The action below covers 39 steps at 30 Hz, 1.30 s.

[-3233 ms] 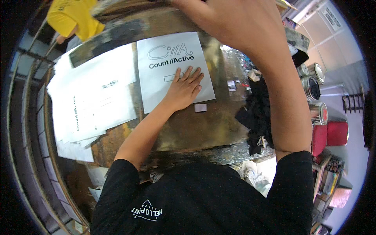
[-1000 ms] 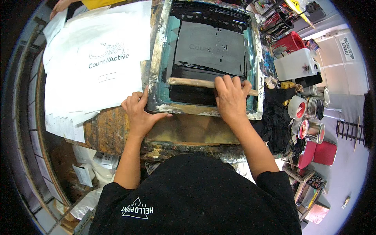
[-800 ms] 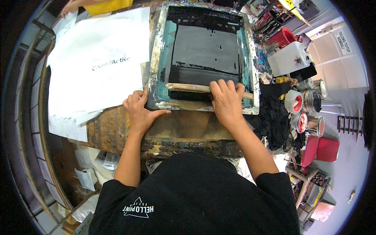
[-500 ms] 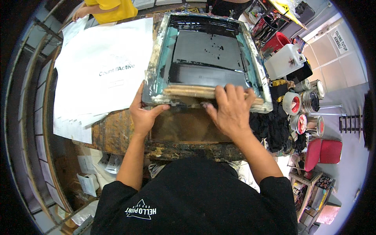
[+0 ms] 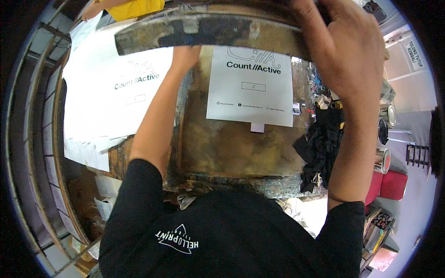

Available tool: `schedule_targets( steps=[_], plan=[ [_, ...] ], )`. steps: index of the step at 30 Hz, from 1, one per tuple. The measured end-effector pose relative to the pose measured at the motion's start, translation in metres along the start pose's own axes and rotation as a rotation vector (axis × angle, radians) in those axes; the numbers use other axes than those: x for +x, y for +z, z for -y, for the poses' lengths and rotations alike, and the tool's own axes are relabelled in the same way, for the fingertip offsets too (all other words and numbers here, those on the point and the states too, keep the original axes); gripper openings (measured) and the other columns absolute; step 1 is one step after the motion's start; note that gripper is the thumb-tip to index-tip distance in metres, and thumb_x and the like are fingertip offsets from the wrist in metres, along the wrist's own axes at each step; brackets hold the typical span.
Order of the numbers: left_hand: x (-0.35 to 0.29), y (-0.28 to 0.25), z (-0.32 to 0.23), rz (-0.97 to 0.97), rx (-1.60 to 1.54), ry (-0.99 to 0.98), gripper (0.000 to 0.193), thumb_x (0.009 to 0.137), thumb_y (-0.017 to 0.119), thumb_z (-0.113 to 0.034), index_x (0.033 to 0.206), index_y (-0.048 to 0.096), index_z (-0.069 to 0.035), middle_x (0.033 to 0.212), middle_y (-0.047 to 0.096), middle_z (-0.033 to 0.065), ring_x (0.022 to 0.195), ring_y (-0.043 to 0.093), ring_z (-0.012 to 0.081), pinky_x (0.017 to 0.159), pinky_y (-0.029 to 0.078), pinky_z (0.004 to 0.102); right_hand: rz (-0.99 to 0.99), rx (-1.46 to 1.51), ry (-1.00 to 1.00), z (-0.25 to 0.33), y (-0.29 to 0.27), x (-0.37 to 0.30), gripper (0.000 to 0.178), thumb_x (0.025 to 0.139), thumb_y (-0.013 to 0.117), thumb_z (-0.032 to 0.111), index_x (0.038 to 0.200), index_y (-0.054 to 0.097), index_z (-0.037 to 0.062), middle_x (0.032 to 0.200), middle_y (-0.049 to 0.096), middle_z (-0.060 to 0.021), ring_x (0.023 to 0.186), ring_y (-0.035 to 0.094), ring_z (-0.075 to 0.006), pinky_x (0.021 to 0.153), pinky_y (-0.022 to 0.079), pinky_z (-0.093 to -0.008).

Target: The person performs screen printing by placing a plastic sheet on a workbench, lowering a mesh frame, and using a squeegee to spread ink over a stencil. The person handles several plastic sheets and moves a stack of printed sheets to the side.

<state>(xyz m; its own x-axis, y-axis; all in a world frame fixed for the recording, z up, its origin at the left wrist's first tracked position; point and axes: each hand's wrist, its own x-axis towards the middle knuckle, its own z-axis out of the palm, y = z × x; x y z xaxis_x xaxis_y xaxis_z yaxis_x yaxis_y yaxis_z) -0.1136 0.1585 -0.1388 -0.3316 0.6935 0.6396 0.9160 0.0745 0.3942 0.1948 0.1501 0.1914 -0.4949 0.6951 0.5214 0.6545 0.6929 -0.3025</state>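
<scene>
A silk-screen frame (image 5: 218, 33) is tilted up at the far side, its worn near bar raised above the table. My right hand (image 5: 347, 46) is closed on the frame's right end; part of its fingers goes out of sight at the upper edge. Under the raised bar lies a white sheet with a black print (image 5: 252, 99) on the stained brown printing board (image 5: 232, 148). My left hand (image 5: 187, 58) reaches beneath the frame, beside the sheet's upper left. The frame hides its fingers, so I cannot see whether they hold anything.
A pile of printed white sheets (image 5: 92, 106) covers the table's left side. Black rags (image 5: 320, 143) lie at its right edge, near several paint cans (image 5: 384, 160). A rack (image 5: 58, 153) stands at far left. Another person's yellow garment (image 5: 134, 9) shows behind the sheets.
The screen frame has swung up from lying flat, uncovering the printed sheet. My right hand has risen with it, and my left hand has moved forward from the frame's near corner to underneath it.
</scene>
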Motion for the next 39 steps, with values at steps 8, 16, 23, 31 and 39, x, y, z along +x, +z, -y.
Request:
schedule_targets(
  steps=[8, 16, 23, 31, 39],
  plan=[
    [0.023, 0.088, 0.014, -0.02, 0.265, 0.158, 0.051, 0.104, 0.058, -0.05, 0.136, 0.072, -0.012, 0.133, 0.071, 0.0217, 0.122, 0.065, 0.0463, 0.112, 0.047, 0.0537, -0.223, 0.05, -0.28, -0.006, 0.018, 0.006, 0.056, 0.1, 0.069, 0.047, 0.074, 0.066, -0.002, 0.059, 0.059, -0.0116, 0.053, 0.057, -0.0191, 0.051, 0.041, -0.0354],
    [0.009, 0.011, -0.018, 0.061, 0.059, -0.185, 0.036, 0.104, 0.064, -0.036, 0.111, 0.079, -0.004, 0.102, 0.077, 0.0241, 0.094, 0.075, 0.0421, 0.085, 0.057, 0.047, -0.234, -0.01, -0.342, -0.015, 0.012, 0.006, 0.05, 0.101, 0.069, 0.042, 0.075, 0.068, 0.0, 0.06, 0.064, -0.012, 0.052, 0.058, -0.0182, 0.05, 0.043, -0.034],
    [-0.128, -0.178, 0.028, -0.366, -0.141, -0.713, 0.033, 0.107, 0.068, -0.025, 0.105, 0.076, 0.007, 0.073, 0.066, 0.0025, 0.063, 0.052, 0.0088, 0.058, 0.043, 0.029, -0.13, -0.137, -0.383, -0.042, 0.017, 0.001, 0.046, 0.101, 0.065, 0.052, 0.112, 0.074, 0.0077, 0.092, 0.072, -0.022, 0.088, 0.069, -0.0441, 0.078, 0.052, -0.0486],
    [-0.173, -0.342, 0.14, -0.496, 0.717, -0.684, 0.033, 0.103, 0.068, -0.029, 0.109, 0.078, 0.002, 0.079, 0.073, 0.0161, 0.072, 0.068, 0.0342, 0.071, 0.054, 0.0439, -0.099, -0.173, -0.345, -0.047, 0.018, 0.0, 0.052, 0.105, 0.059, 0.054, 0.107, 0.07, 0.0035, 0.087, 0.068, -0.0237, 0.085, 0.067, -0.0439, 0.076, 0.05, -0.0483],
    [-0.165, -0.184, -0.024, 0.545, 0.537, 0.118, 0.066, 0.114, 0.034, -0.053, 0.169, 0.032, -0.017, 0.176, 0.029, 0.0106, 0.165, 0.02, 0.0307, 0.131, -0.005, 0.0653, -0.143, -0.127, -0.399, -0.044, 0.018, 0.001, 0.051, 0.101, 0.064, 0.052, 0.1, 0.07, 0.0019, 0.087, 0.069, -0.0237, 0.085, 0.067, -0.0459, 0.076, 0.05, -0.0511]
  ],
)
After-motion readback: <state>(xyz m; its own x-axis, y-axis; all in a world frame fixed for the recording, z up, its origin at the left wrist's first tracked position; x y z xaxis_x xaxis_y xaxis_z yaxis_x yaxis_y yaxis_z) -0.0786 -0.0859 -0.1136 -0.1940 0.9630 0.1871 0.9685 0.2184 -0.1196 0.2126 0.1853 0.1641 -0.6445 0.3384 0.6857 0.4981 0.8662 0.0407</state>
